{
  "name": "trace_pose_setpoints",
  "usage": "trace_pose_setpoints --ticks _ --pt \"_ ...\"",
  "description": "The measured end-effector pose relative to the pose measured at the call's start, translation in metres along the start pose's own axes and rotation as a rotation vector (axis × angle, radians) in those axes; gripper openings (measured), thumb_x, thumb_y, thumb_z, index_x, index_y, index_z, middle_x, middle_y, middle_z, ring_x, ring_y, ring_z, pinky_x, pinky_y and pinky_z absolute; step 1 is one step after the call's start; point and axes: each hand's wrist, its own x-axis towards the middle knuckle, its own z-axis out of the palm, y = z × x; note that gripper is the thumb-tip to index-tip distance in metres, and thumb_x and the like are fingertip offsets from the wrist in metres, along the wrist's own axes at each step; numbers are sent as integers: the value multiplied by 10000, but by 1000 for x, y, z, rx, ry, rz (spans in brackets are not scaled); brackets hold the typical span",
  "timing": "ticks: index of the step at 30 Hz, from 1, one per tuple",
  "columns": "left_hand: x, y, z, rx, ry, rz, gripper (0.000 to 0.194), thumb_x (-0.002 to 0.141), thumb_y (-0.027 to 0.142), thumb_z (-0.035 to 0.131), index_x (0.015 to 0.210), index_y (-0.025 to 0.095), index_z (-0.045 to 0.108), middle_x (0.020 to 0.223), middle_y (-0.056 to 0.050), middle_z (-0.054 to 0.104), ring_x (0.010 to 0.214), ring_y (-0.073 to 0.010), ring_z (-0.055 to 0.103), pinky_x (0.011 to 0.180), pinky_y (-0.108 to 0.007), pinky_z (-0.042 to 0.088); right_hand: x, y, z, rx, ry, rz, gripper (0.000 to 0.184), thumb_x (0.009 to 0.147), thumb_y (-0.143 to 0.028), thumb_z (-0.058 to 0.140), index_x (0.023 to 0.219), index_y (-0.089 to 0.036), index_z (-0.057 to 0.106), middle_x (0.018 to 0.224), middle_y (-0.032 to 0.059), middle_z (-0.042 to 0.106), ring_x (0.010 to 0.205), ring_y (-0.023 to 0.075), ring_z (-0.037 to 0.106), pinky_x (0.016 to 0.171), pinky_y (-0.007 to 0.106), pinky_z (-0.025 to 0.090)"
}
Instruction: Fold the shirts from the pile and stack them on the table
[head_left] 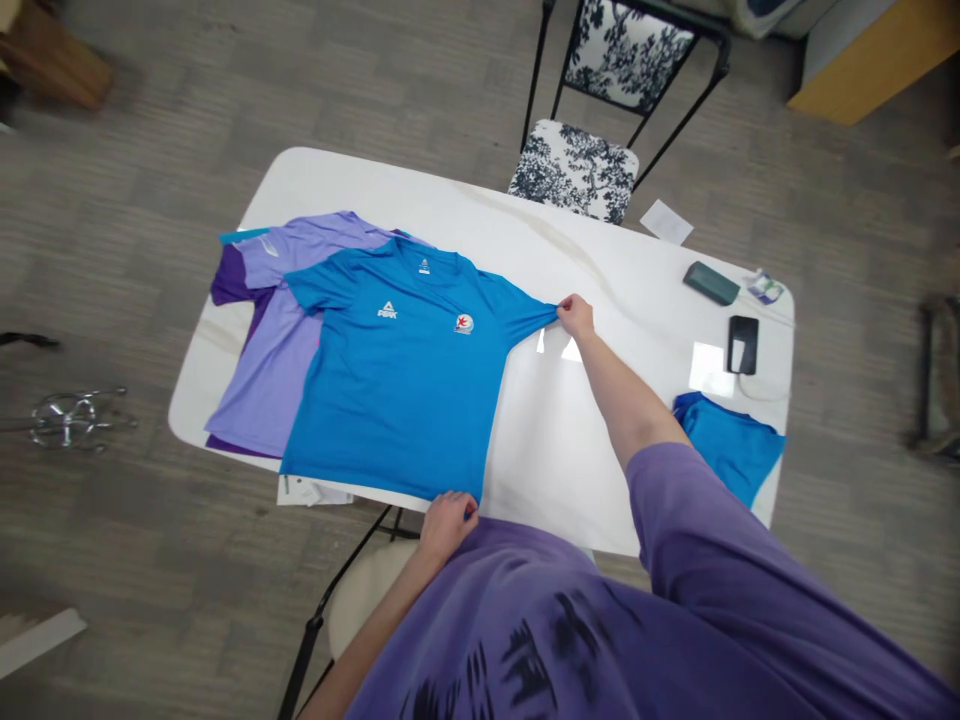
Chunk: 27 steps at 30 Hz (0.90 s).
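A blue T-shirt [397, 390] lies spread front up on the white table, its neck toward the far edge and its hem along the near edge. Two small prints show on its chest. My right hand [576, 315] pinches the end of the right-side sleeve and draws it out into a point. At the near edge, my left hand [448, 525] is closed on the hem's right corner. Partly under the blue T-shirt, to its left, lies a lilac T-shirt [262, 390], with a dark purple garment [229, 277] showing beneath.
The white table [600, 440] has a folded blue garment [727, 445] at its right end. A phone [742, 345], a dark green case [711, 284] and a small packet [763, 287] lie near there. A patterned chair [574, 165] stands at the far side, and a pale-seated chair [367, 590] by me.
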Motion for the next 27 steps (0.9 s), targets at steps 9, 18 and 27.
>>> trace_pose_setpoints --ticks 9,18,27 --pt "61 201 145 5 -163 177 87 927 212 696 917 276 753 980 -131 795 997 -304 702 904 -454 487 9 220 -150 -33 71 73 177 872 -136 672 1027 -192 734 1066 113 785 1018 293 696 1035 453 577" --pt "105 344 255 -32 -285 349 72 910 208 764 886 275 774 957 -139 795 939 -269 703 849 -429 480 0 370 -263 -105 162 104 220 902 -188 674 1117 -162 713 1103 137 713 1075 323 646 1066 565 550" --pt "104 303 159 91 129 215 509 1057 418 627 1531 232 612 1559 -185 615 1451 -344 542 1169 -513 461 -211 324 -230 -196 -30 -331 648 1066 -446 537 1639 -150 472 1660 213 514 1508 407 501 1260 597 428"
